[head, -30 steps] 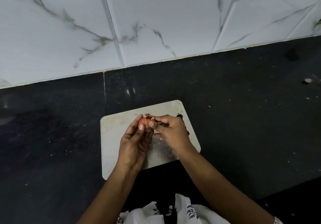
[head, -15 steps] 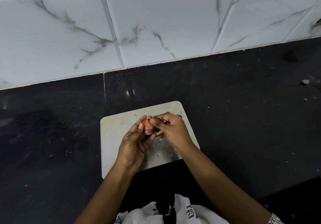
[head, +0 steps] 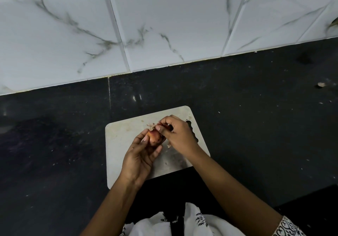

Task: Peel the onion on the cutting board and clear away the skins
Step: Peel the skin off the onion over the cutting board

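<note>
The left hand (head: 139,155) cups the onion (head: 155,137) over the board (head: 120,140); the right hand (head: 178,135) pinches papery skin at its tip (brittle, tears easily).

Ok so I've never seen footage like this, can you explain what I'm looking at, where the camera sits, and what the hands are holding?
There is no machine here. A person wears one wide-angle camera on the head, looking forward and down, so you see their own two bare hands from above. The left hand grips a small reddish onion above a pale cutting board. The right hand pinches a bit of skin at the onion's top, peeling it. A skin scrap shows just below that hand. The board lies on a black counter below a white marble-look tiled wall. A small pale scrap lies far off to the right on the counter. The white patterned cloth at the bottom is the person's clothing.
</note>
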